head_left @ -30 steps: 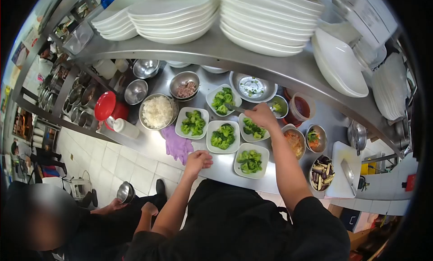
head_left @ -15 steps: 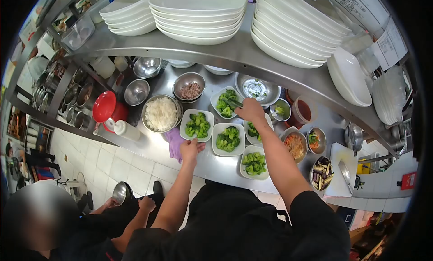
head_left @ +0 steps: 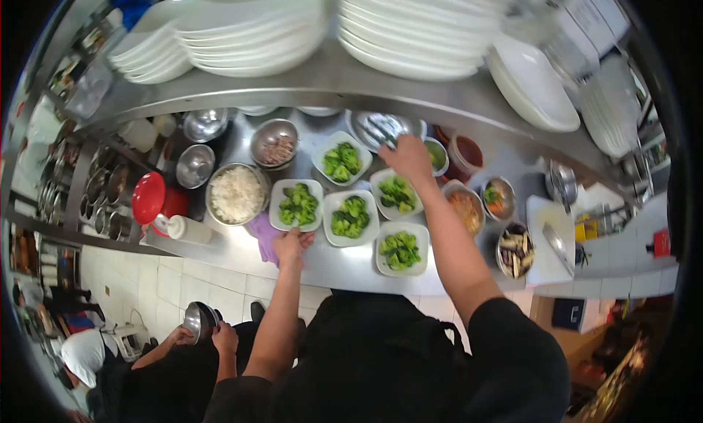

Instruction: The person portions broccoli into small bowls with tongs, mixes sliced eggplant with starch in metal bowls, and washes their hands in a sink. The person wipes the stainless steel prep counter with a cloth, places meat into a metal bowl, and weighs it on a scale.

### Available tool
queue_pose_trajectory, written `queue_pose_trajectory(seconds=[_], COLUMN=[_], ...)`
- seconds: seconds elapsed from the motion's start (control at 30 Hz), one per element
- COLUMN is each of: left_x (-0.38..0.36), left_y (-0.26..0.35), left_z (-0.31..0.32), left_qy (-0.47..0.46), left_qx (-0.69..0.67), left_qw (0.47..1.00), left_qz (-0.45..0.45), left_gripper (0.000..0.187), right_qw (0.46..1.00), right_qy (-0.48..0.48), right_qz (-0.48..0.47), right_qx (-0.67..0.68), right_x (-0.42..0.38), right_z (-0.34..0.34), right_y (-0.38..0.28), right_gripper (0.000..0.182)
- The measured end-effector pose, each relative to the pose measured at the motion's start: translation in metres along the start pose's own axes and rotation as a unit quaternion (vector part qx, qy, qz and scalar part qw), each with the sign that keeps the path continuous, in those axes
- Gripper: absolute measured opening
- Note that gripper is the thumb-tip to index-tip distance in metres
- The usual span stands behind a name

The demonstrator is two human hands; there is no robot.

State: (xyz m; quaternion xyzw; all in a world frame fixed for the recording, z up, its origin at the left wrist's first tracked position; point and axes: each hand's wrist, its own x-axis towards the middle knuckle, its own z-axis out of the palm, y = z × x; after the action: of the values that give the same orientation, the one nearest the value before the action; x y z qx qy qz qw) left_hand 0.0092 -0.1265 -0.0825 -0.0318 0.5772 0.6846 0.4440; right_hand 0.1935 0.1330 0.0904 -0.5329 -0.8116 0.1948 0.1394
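Note:
Several white bowls of broccoli stand on the steel counter (head_left: 344,266). My left hand (head_left: 292,243) touches the near rim of the left broccoli bowl (head_left: 296,204). My right hand (head_left: 406,158) is closed on metal tongs (head_left: 380,131) whose tips reach into a steel bowl (head_left: 384,126) at the back. Below that hand sits another broccoli bowl (head_left: 395,193). Further broccoli bowls lie at the back (head_left: 341,159), in the middle (head_left: 351,216) and at the front (head_left: 401,249).
A steel bowl of rice (head_left: 236,193), purple gloves (head_left: 264,230), a red lid (head_left: 149,197) and a squeeze bottle (head_left: 183,229) lie left. Bowls of vegetables (head_left: 515,249) and a cutting board with a knife (head_left: 553,240) lie right. White plates (head_left: 410,28) stack overhead. Another person (head_left: 168,357) crouches below left.
My right hand has carried the tongs from the back broccoli bowl up to the steel bowl behind it. My left hand has moved from the counter edge to the left bowl's rim.

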Motion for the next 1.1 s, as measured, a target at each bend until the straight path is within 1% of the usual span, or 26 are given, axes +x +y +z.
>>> queue_pose_trajectory(seconds=[0.03,0.07,0.1,0.17,0.2,0.27,0.33,0.37,0.4,0.43,0.47,0.5,0.53,0.57,0.6,0.67,0.7,0.77,0.83,0.9,0.93,0.97,1.0,1.03,1.07,1.1], left_x=[0.002,-0.001,-0.004,-0.008,-0.012,-0.015,-0.015,-0.014,-0.011,-0.008,-0.005,-0.005,-0.006,-0.004,-0.001,0.003,0.002,0.000,-0.005,-0.005,-0.004,-0.003,0.003,0.008,0.004,-0.002], left_y=[-0.002,-0.004,0.000,0.009,0.012,0.013,0.014,0.012,0.009,0.007,0.007,0.006,0.004,0.002,0.000,-0.006,-0.004,-0.001,0.000,0.001,-0.002,-0.002,-0.003,-0.006,-0.003,-0.001], left_z=[-0.003,-0.005,0.000,0.008,0.009,0.011,0.011,0.010,0.009,0.010,0.012,0.013,0.012,0.009,0.009,0.007,0.008,0.010,0.014,0.012,0.011,0.011,0.006,0.003,0.003,0.008], left_qy=[-0.009,-0.021,-0.016,-0.019,-0.013,-0.010,-0.002,-0.006,0.000,0.004,0.000,0.010,0.023,0.023,0.017,0.013,0.013,0.011,0.030,0.038,0.045,0.033,0.025,0.017,0.004,0.007], left_qx=[0.018,0.030,0.017,0.011,0.009,0.012,-0.001,0.002,-0.015,-0.033,-0.031,-0.025,-0.021,-0.020,-0.017,-0.016,-0.022,-0.026,-0.046,-0.035,-0.027,-0.025,-0.039,-0.051,-0.031,-0.054], left_qw=[1.000,0.999,1.000,1.000,1.000,1.000,1.000,1.000,1.000,0.999,0.999,1.000,1.000,1.000,1.000,1.000,1.000,1.000,0.998,0.998,0.998,0.999,0.998,0.998,0.999,0.998], left_qz=[0.005,-0.008,0.000,0.004,-0.001,-0.009,-0.021,-0.022,-0.018,-0.013,-0.013,-0.011,-0.008,-0.008,-0.001,0.011,0.002,-0.003,-0.021,-0.023,-0.029,-0.031,-0.033,-0.038,-0.022,-0.013], left_gripper=[0.025,0.025,0.025,0.025,0.025,0.025,0.024,0.024,0.024,0.024,0.024,0.024,0.024,0.024,0.024,0.024,0.024,0.024,0.025,0.027,0.029,0.029,0.030,0.031,0.032,0.032], right_qw=[1.000,1.000,0.999,0.996,0.996,0.998,0.995,0.986,0.948,0.928,0.926,0.967,0.922,0.797,0.786,0.820,0.819,0.806,0.806,0.805,0.822,0.839,0.855,0.843,0.830,0.830], right_qy=[-0.012,-0.021,-0.014,0.072,0.075,0.003,-0.094,-0.163,-0.299,-0.335,-0.323,-0.206,-0.212,-0.172,-0.152,-0.087,-0.087,-0.124,-0.119,-0.115,-0.115,-0.107,-0.085,-0.088,-0.092,-0.079], right_qz=[0.012,0.022,0.039,-0.003,0.008,0.043,-0.025,-0.016,0.089,0.160,0.190,0.108,0.159,0.271,0.285,0.325,0.321,0.330,0.330,0.333,0.326,0.322,0.287,0.283,0.279,0.283], right_qx=[0.000,0.000,-0.002,-0.045,-0.046,-0.055,-0.033,-0.013,0.061,0.023,0.037,0.102,0.281,0.511,0.526,0.463,0.467,0.476,0.477,0.477,0.452,0.426,0.423,0.449,0.474,0.474], right_x=[0.012,0.020,0.016,0.008,-0.006,-0.056,-0.115,-0.142,-0.168,-0.194,-0.217,-0.246,-0.260,-0.273,-0.278,-0.275,-0.276,-0.281,-0.277,-0.275,-0.273,-0.270,-0.269,-0.268,-0.267,-0.265], right_z=[0.000,0.002,-0.001,-0.007,-0.020,-0.053,-0.061,-0.051,-0.043,-0.026,-0.008,0.027,0.047,0.061,0.067,0.070,0.068,0.063,0.062,0.063,0.063,0.061,0.056,0.068,0.079,0.069], right_y=[0.014,0.028,0.038,0.054,0.058,0.057,0.083,0.105,0.124,0.136,0.143,0.160,0.157,0.144,0.141,0.144,0.141,0.134,0.134,0.132,0.130,0.130,0.123,0.130,0.140,0.144], right_gripper=[0.046,0.046,0.046,0.045,0.045,0.039,0.034,0.038,0.039,0.042,0.043,0.040,0.034,0.028,0.025,0.022,0.022,0.023,0.023,0.023,0.022,0.022,0.023,0.024,0.024,0.024])
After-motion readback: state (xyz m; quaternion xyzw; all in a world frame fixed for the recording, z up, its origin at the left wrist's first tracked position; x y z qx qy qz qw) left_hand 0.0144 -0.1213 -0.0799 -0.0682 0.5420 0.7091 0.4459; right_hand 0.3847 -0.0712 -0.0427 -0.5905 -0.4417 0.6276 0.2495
